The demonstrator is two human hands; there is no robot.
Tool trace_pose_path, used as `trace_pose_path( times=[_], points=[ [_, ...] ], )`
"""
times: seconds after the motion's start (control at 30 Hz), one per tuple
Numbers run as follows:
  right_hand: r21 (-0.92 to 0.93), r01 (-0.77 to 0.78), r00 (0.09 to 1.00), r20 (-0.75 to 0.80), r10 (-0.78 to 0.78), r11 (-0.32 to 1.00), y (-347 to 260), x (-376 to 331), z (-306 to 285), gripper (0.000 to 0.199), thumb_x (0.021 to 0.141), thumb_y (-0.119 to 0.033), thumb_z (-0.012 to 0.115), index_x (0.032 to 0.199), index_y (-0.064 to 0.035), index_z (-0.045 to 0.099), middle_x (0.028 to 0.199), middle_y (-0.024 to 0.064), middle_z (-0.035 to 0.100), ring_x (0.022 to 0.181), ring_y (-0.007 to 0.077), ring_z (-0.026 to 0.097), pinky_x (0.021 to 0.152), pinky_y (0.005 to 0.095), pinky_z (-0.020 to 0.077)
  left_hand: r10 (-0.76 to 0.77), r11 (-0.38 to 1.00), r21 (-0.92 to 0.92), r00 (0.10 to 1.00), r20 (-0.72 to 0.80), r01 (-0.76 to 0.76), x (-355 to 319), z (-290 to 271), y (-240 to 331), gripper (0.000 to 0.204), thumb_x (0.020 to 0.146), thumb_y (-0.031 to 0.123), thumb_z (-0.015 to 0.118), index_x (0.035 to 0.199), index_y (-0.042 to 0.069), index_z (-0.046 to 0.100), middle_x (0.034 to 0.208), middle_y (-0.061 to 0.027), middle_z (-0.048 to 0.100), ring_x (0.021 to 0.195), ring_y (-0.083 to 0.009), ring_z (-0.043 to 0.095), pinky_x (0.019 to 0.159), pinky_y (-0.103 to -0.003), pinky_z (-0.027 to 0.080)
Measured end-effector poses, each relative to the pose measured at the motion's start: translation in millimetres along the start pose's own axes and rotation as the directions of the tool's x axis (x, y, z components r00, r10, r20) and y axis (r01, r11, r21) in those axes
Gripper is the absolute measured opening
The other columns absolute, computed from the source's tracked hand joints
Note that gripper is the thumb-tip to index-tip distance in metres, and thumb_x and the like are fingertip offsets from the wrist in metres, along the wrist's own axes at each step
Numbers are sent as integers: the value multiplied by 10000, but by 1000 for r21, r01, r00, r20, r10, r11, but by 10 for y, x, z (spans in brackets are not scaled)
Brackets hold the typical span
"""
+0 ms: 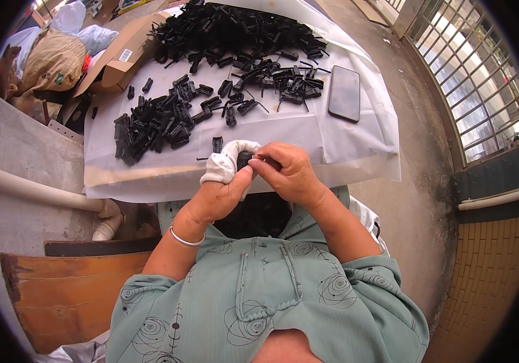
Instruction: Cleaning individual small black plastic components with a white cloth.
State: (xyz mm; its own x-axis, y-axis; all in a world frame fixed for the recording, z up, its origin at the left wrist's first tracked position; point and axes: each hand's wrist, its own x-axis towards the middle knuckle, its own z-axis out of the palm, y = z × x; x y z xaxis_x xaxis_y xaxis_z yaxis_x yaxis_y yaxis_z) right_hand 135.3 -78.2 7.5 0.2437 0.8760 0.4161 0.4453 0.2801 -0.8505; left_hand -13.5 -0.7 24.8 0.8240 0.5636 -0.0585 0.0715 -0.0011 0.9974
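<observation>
My left hand (pixel 226 178), partly wrapped in white cloth (pixel 222 164), is closed on a small black plastic part (pixel 245 159). Against that same part my right hand (pixel 286 172) pinches with thumb and fingertips; whatever lies between them is too small to make out. Both hands meet over the near edge of the white-covered table (pixel 338 148). Just beyond the left hand a single black part (pixel 217 144) lies on the sheet. A loose heap of similar black parts (pixel 156 124) sits farther left, and another cluster with thin protruding strips (pixel 289 81) lies ahead to the right.
A large pile of black parts (pixel 229 30) covers the table's far side, beside an opened cardboard box (pixel 123 57). Toward the right edge lies a phone (pixel 344 94). Bags (pixel 53 57) stand at the far left, a pipe (pixel 35 184) runs along the left wall, and a barred window (pixel 471 72) is at right.
</observation>
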Motion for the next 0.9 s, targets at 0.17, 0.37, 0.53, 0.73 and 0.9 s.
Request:
trace_pose_path(
  times=[0.17,0.37,0.53,0.73,0.9],
  points=[
    [9,5,996,91,-6,1000,6,-16,16,165,861,-119,569,752,4,561,646,107,526,538,197,462,529,303,404,232,971,77,968,-95,-226,53,-11,-189,270,796,29,446,1061,-5,488,918,-74,517,886,-153,469,806,-261,403],
    [6,-64,984,166,63,998,28,-22,118,219,901,-135,493,742,13,525,617,136,504,530,241,449,528,336,400,278,905,350,959,-59,-241,30,16,-137,250,796,47,439,1034,-19,479,898,-126,536,822,-195,506,763,-288,432],
    [-34,-7,999,53,9,999,61,-36,295,210,900,-133,494,755,17,521,607,152,493,521,247,439,523,345,396,358,857,432,928,-107,-281,11,-34,-167,240,789,58,447,1011,-26,474,832,-146,545,761,-211,518,724,-305,448],
    [239,-210,959,237,153,948,-24,-17,173,222,909,-153,484,765,10,527,647,114,534,578,186,472,576,312,421,174,982,-48,978,-117,-181,-47,-34,-214,224,820,32,416,1035,-17,460,885,-72,509,780,-136,486,726,-261,439],
    [68,-208,936,302,178,976,-74,8,84,219,907,-153,482,769,13,523,647,102,528,591,174,471,595,309,426,159,986,55,985,-63,-156,-57,-45,-123,223,826,17,411,1044,-12,453,899,-49,488,792,-109,466,732,-248,435]
  ],
)
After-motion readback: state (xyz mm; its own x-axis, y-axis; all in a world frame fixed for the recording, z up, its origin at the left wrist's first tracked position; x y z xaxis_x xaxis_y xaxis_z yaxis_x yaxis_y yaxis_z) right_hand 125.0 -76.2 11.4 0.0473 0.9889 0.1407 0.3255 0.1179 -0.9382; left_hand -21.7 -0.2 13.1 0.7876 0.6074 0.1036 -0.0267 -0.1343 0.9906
